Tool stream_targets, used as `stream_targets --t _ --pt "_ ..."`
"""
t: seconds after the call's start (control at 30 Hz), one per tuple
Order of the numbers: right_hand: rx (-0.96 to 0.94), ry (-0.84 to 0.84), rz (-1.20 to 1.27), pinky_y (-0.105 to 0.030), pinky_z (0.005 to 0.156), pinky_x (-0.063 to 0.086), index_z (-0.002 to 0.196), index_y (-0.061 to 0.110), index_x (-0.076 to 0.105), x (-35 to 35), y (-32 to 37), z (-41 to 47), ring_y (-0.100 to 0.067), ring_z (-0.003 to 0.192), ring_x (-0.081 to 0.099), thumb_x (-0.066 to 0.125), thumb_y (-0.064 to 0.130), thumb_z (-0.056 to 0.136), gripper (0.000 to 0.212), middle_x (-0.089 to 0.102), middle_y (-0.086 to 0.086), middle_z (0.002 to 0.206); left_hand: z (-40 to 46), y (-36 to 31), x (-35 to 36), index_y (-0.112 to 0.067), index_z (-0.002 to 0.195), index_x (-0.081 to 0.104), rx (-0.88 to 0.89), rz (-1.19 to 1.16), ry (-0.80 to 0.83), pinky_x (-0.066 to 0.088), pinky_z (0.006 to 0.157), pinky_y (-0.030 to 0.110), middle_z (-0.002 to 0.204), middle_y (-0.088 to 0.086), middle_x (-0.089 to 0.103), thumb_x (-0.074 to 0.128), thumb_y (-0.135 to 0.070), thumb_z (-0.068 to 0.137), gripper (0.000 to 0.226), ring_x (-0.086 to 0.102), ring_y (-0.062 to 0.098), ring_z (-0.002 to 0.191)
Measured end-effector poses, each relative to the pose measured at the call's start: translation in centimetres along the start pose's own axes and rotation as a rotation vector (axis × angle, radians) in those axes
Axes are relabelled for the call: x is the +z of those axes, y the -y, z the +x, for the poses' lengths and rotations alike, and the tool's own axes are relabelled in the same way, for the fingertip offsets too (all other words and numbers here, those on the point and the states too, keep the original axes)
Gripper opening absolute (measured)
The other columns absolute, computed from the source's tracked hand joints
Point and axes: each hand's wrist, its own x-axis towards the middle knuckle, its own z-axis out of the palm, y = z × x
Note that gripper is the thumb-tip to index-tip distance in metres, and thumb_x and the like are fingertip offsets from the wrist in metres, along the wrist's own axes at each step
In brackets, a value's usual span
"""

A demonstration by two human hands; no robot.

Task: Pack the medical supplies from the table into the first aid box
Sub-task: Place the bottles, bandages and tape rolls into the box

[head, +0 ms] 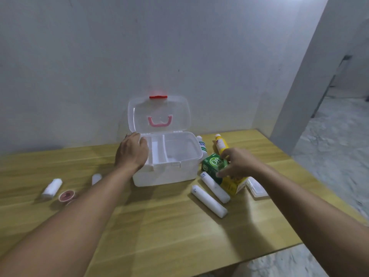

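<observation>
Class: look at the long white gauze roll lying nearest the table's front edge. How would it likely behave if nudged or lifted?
The gauze roll is a cylinder lying on its side on the table, so a sideways nudge would probably roll it. It looks like soft wrapped fabric: likely light, and it may give slightly under a grip.

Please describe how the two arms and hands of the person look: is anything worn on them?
Both forearms are bare up to the picture's edge: no sleeves show. The left hand and the right hand wear no gloves. No watch, ring or bracelet is visible, though the picture is slightly blurred.
</observation>
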Motion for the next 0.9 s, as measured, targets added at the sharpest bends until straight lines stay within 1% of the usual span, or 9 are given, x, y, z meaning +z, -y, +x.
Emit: stream_targets --t 0.07,0.13,0.3,0.4,0.47,0.5,0.6,0.7,0.9 --pt "0.005 0.010 0.033 -0.029 0.060 0.055 0.123 0.023 0.063 -0.3 0.2 -0.2 -0.017 0.074 0.062 0.088 0.039 0.061 0.069 0.064 -0.002 0.100 -0.1 0.3 -0.3 -0.002 0.120 0.062 -0.069 -0.100 -0.060 0.043 0.095 0.039 0.131 0.019 0.059 0.032 -0.012 0.095 0.040 0.053 0.037 0.117" --pt "0.029 -0.017 0.090 -0.034 0.065 0.061 0.120 0.021 0.065 -1.0 0.5 -0.2 -0.018 0.075 0.067 0.087 0.035 0.061 0.064 0.065 -0.002 0.093 0.0 0.7 -0.4 -0.008 0.133 0.056 -0.124 -0.142 -0.061 0.041 0.103 0.038 0.139 0.015 0.055 0.032 -0.004 0.092 0.048 0.049 0.035 0.127" --pt "-0.009 -0.218 0.110 -0.027 0.063 0.049 0.111 0.017 0.068 -5.3 2.4 0.1 -0.024 0.083 0.062 0.080 0.035 0.070 0.047 0.066 -0.008 0.099 -0.3 0.5 -0.7 -0.016 0.141 0.048 -0.188 -0.177 -0.013 0.042 0.104 0.034 0.147 0.004 0.047 0.034 0.005 0.081 0.065 0.046 0.031 0.132" --pt "-0.108 -0.275 0.135 -0.031 0.072 0.054 0.113 0.021 0.070 -8.0 4.9 0.3 -0.026 0.090 0.063 0.079 0.035 0.070 0.046 0.069 -0.009 0.109 -0.6 -0.2 -0.4 -0.018 0.141 0.046 -0.189 -0.122 -0.001 0.041 0.102 0.034 0.147 0.001 0.048 0.038 0.001 0.084 0.060 0.047 0.030 0.131" --pt "-0.191 -0.234 0.072 -0.036 0.078 0.058 0.113 0.025 0.072 -8.7 6.9 0.4 -0.025 0.094 0.064 0.079 0.034 0.068 0.046 0.070 -0.006 0.111 -0.5 -0.3 -0.2 -0.021 0.141 0.045 -0.191 -0.056 0.005 0.042 0.098 0.035 0.144 0.002 0.051 0.042 -0.008 0.088 0.054 0.049 0.031 0.128" --pt "-0.225 -0.199 0.015 -0.034 0.076 0.058 0.113 0.026 0.072 -8.6 8.0 0.5 -0.023 0.094 0.064 0.078 0.032 0.068 0.046 0.070 -0.004 0.110 -0.4 -0.3 -0.2 -0.022 0.140 0.045 -0.187 -0.027 0.013 0.042 0.096 0.036 0.142 0.003 0.053 0.044 -0.013 0.091 0.050 0.050 0.032 0.126" --pt "-0.299 -0.120 -0.132 -0.021 0.055 0.046 0.108 0.023 0.075 -7.7 10.8 0.9 -0.018 0.079 0.059 0.077 0.028 0.067 0.041 0.071 -0.001 0.099 -0.2 -0.1 0.0 -0.022 0.137 0.044 -0.188 0.024 0.042 0.043 0.089 0.037 0.136 0.006 0.056 0.046 -0.021 0.092 0.045 0.052 0.034 0.121" --pt "-0.328 -0.072 -0.199 -0.019 0.048 0.037 0.104 0.017 0.076 -6.5 12.4 1.6 -0.016 0.071 0.058 0.080 0.023 0.067 0.038 0.068 -0.002 0.090 -0.1 -0.2 0.0 -0.022 0.136 0.043 -0.188 0.037 0.048 0.042 0.085 0.035 0.133 0.008 0.057 0.046 -0.022 0.093 0.044 0.053 0.034 0.118" --pt "-0.398 0.034 -0.272 -0.025 0.066 0.045 0.118 0.018 0.067 -3.2 14.1 3.9 -0.019 0.089 0.059 0.081 0.023 0.071 0.049 0.067 -0.001 0.107 -0.1 -0.2 0.1 -0.022 0.137 0.043 -0.194 0.037 0.036 0.039 0.079 0.033 0.132 0.008 0.058 0.047 -0.022 0.093 0.044 0.054 0.034 0.116"
